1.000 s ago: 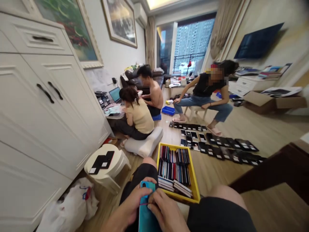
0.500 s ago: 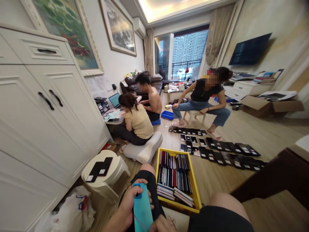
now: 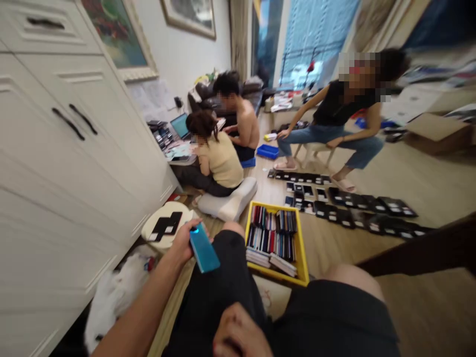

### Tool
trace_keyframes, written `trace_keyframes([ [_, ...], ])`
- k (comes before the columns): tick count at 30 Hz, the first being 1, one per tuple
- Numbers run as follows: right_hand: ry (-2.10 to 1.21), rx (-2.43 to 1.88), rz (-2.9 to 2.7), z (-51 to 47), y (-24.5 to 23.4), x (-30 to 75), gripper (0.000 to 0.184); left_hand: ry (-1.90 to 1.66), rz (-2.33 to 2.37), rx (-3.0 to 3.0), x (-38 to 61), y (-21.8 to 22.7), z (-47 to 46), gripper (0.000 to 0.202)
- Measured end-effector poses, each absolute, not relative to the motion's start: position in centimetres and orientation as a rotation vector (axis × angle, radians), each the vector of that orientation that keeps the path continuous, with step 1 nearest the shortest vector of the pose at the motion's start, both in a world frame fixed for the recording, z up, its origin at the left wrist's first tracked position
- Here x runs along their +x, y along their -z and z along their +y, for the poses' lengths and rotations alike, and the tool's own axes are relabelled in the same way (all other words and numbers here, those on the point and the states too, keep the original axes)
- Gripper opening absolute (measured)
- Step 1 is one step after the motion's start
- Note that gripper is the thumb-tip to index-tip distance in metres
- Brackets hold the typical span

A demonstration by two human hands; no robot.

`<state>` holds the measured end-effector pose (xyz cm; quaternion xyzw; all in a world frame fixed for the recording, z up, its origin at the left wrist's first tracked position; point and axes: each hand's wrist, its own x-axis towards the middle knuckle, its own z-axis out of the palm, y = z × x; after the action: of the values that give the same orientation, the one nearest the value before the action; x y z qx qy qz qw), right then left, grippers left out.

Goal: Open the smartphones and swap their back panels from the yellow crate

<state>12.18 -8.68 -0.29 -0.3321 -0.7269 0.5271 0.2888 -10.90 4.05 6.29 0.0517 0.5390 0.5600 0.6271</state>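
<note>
My left hand [image 3: 185,244] is closed around the camera end of a teal smartphone [image 3: 205,252], its back facing up, above my left thigh. Just beyond that hand stands a round cream stool [image 3: 174,208], with a few dark phones [image 3: 165,226] bearing white labels on top. Over my lap, at the bottom edge, is my right hand [image 3: 241,331], its fingers curled in; whatever they hold, if anything, is hidden. In front of my knees sits a yellow crate [image 3: 304,248] packed with upright rows of phones [image 3: 271,230].
Rows of labelled phones [image 3: 345,201] lie on the floor at right. A seated person [image 3: 336,109] is behind them. Two more people [image 3: 219,158] sit by a low table with a laptop [image 3: 180,126]. White plastic bags [image 3: 122,287] lie beside the cabinet [image 3: 67,173]. A dark table edge [image 3: 420,248] juts in at right.
My left hand has carried the teal phone leftward and forward, toward the stool. My right hand has come away from the phone's lower end. The view has tilted down and turned slightly left.
</note>
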Motion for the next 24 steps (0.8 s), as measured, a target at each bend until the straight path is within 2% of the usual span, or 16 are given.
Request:
trace_keyframes([
  [3, -1.459, -1.141, -1.817, -7.8, -0.4, 12.0, 0.024, -1.208, 1.242, 0.077, -11.4, -6.4, 4.0, 0.016],
  [6, -1.475, -1.136, -1.914, -7.0, -1.0, 11.1, 0.021, -1.186, 1.241, 0.059, -10.7, -6.2, 3.5, 0.031],
  [11, -1.5, -1.12, -1.925, -6.7, -0.6, 10.8, 0.029, -1.175, 1.197, 0.047, -9.9, -6.6, 2.6, 0.045],
  [16, -1.398, -1.214, -1.792, -6.0, -0.7, 11.9, 0.026, -1.153, 1.115, 0.066, -9.3, -7.0, 2.5, 0.048],
  [20, -1.335, -1.225, -1.581, -5.9, -3.0, 12.2, 0.032, -1.158, 1.15, 0.105, -8.1, -7.5, 2.6, 0.047],
  [24, -1.297, -1.276, -1.694, -5.9, -4.7, 11.5, 0.052, -1.241, 1.235, 0.219, -6.6, -7.9, 2.7, 0.043],
])
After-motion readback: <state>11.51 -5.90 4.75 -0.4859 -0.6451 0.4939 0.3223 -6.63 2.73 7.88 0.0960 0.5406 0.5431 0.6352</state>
